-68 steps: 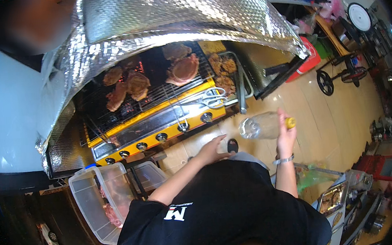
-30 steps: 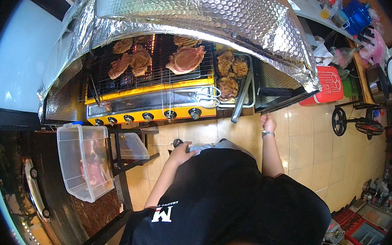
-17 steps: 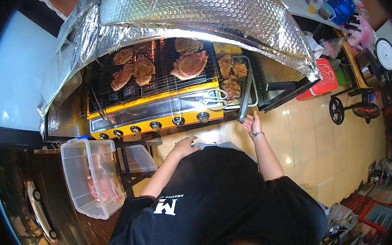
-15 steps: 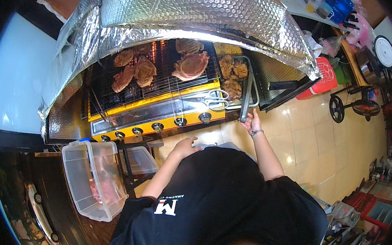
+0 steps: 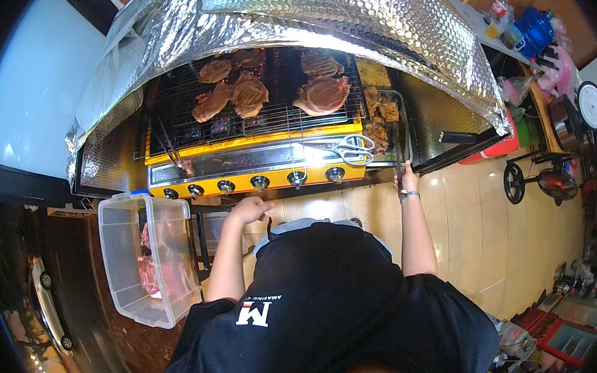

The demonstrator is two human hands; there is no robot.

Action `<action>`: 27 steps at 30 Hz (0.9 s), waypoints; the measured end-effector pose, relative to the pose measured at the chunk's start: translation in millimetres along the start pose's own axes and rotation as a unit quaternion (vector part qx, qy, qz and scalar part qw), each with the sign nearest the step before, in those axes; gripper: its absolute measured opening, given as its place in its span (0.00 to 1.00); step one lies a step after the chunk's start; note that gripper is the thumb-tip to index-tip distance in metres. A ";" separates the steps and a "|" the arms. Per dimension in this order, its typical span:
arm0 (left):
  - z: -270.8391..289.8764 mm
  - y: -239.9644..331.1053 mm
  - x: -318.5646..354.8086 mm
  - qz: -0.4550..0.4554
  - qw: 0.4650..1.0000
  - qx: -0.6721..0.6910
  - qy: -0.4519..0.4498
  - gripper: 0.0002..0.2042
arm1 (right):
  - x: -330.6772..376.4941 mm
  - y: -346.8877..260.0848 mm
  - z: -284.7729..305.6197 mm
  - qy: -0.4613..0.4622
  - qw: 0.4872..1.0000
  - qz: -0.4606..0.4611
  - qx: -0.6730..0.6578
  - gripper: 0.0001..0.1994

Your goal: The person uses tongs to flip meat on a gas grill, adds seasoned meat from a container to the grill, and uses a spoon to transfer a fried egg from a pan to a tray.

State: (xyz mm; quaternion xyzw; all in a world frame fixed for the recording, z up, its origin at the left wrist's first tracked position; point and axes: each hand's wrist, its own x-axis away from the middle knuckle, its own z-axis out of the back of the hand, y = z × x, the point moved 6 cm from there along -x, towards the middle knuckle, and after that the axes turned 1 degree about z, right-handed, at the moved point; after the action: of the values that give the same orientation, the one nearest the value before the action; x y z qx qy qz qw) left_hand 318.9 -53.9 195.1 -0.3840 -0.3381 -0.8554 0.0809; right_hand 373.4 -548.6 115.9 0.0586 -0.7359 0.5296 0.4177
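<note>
My right hand point(image 5: 404, 177) is closed around the lower end of long dark tongs point(image 5: 397, 147). They reach up to the side tray point(image 5: 402, 108) of browned meat at the right end of the grill. My left hand point(image 5: 248, 210) has curled fingers and sits just below the row of knobs point(image 5: 260, 183) on the yellow grill front point(image 5: 239, 142); I see nothing in it. Several meat pieces point(image 5: 323, 95) lie on the grate. Scissors point(image 5: 354, 148) rest on the ledge above the knobs.
A clear plastic tub point(image 5: 121, 228) with raw meat stands at my left. A silver bubble-foil hood point(image 5: 340, 8) arches over the grill. A second pair of tongs point(image 5: 167, 142) lies at the grate's left. A red box point(image 5: 500, 148) and a floor fan point(image 5: 526, 181) stand on the tiled floor at right.
2.3 s ago my right hand held up a clear bottle with a yellow cap; it has since dropped to the grill's right end and now grips tongs. My left hand moved up toward the knobs.
</note>
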 end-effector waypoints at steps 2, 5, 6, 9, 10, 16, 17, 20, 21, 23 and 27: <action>24.6 6.7 17.8 0.038 0.998 0.000 0.046 0.22 | 15.3 -1.4 -5.0 -0.018 0.997 -0.036 -0.072 0.22; 29.0 -1.5 16.2 0.057 0.997 -0.005 0.044 0.23 | 48.1 -4.6 -14.5 -0.022 0.988 -0.039 -0.148 0.18; 24.4 3.1 16.8 0.034 0.998 -0.026 0.043 0.23 | 48.6 1.6 -8.2 -0.039 0.988 -0.040 -0.141 0.17; -12.1 1.5 -2.0 -0.020 0.998 -0.054 -0.023 0.23 | 46.3 17.3 2.3 -0.102 0.987 -0.035 -0.119 0.14; -30.5 -1.7 -10.7 -0.032 0.996 -0.080 -0.039 0.24 | 50.5 21.2 1.3 -0.090 0.992 -0.034 -0.084 0.14; -100.0 56.9 -12.0 -0.206 0.967 -0.147 -0.015 0.23 | 59.9 27.6 3.9 -0.059 0.997 0.043 -0.025 0.24; -99.9 60.8 -12.7 -0.184 0.970 -0.155 -0.028 0.22 | 58.8 30.2 8.2 -0.050 0.998 0.032 -0.026 0.25; -94.8 69.7 -12.6 -0.146 0.970 -0.187 -0.047 0.20 | 58.9 33.3 18.5 -0.047 0.999 0.003 -0.004 0.25; -96.4 67.2 -16.1 -0.156 0.966 -0.203 -0.045 0.19 | 59.0 30.0 23.4 -0.038 0.999 0.019 -0.003 0.25; -104.5 49.2 -25.1 -0.158 0.963 -0.207 -0.062 0.19 | 65.5 19.9 19.7 -0.029 0.998 0.047 0.004 0.25; -138.2 3.7 -43.5 -0.148 0.966 -0.174 -0.119 0.20 | 97.6 -10.0 5.1 -0.057 0.985 0.156 0.037 0.17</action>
State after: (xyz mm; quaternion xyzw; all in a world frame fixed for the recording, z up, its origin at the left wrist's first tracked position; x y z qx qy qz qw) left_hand 267.2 -150.5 100.2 -0.4370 -0.2442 -0.8515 -0.1557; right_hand 313.0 -522.4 188.8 -0.0119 -0.7387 0.6109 0.2845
